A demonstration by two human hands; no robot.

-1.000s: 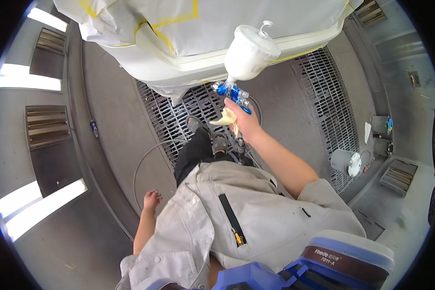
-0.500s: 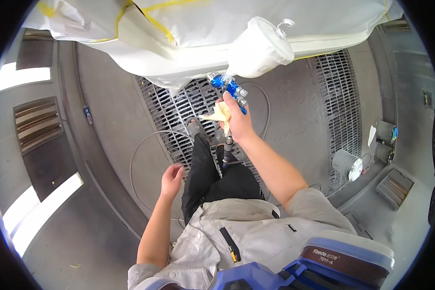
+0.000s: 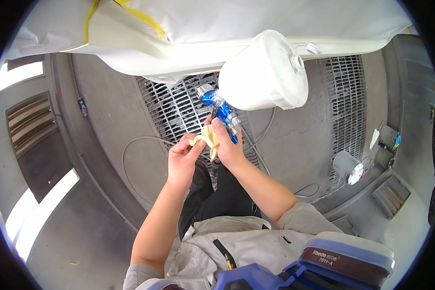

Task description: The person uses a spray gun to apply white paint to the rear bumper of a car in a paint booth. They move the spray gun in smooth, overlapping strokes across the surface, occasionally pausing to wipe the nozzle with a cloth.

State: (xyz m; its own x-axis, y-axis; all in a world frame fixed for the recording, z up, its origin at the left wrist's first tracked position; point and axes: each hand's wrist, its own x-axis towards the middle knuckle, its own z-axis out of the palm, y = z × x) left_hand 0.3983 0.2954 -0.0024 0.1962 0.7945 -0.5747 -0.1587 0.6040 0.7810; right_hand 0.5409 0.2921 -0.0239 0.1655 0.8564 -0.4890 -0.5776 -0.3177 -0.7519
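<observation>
White gravity cup on blue spray gun, contents hidden | right hand curled round gun, near masked bodywork | left hand pinching pale-yellow cloth | white-smeared bucket at right floor grate | grey floor, louvred wall

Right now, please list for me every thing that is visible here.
Spray gun: one, blue and silver, centre
Cup: one, white, on gun
Cloth: one, pale yellow, near centre
Panel: one, white, top
Sheeting: count unclear, white, over panel
Tape: at least two strips, yellow, upper left
Floor grates: two, grey, centre and right
Hose: count unclear, grey, floor
Bucket: one, whitish, right
Wall containers: two, grey, far right
Small container: one, dark, left
Vents: at least two, brownish, both side walls
Lights: at least two, white, left
Respirator: one, blue and white, bottom right
Jacket: one, light grey, bottom
Trousers: one pair, black, lower middle
Left hand: one, bare, holding cloth
Right hand: one, bare, holding gun
</observation>
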